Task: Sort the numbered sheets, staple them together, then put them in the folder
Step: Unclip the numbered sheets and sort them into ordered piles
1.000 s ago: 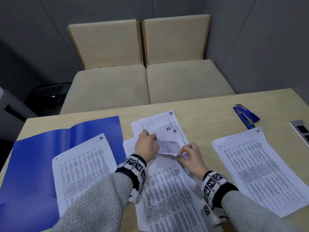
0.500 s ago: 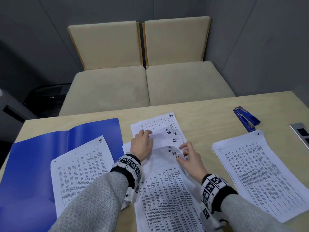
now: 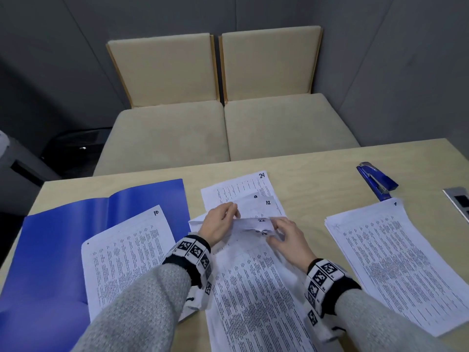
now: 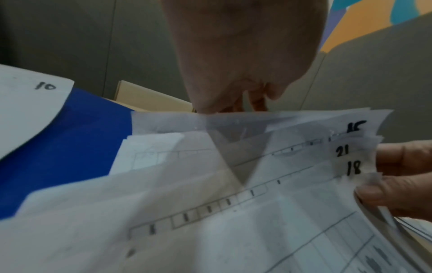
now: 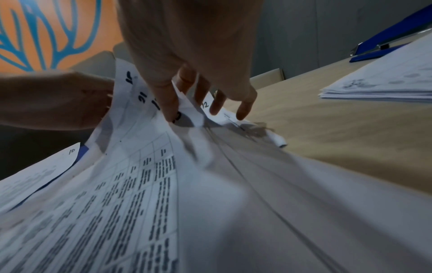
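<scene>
Far left of the middle pile (image 3: 253,288): open blue folder (image 3: 63,237), with sheet 10 (image 3: 127,250) lying partly on it. At the pile's far edge, on its left side: left hand (image 3: 219,223), fingers curled, pinching the raised sheet tops. On its right side: right hand (image 3: 286,237), thumb and forefinger pinching corners, other fingers spread, fanning numbers 15, 21, 18. Beyond the pile: sheets 24 and 12. Right of the pile: sorted stack (image 3: 406,262), and stapler (image 3: 377,180) behind it, untouched. Probably still sorting. Risks: creasing or tearing thin corners from tight pinching; skipping a number, since corners overlap; loose sheets sliding off the table (image 3: 317,174).
</scene>
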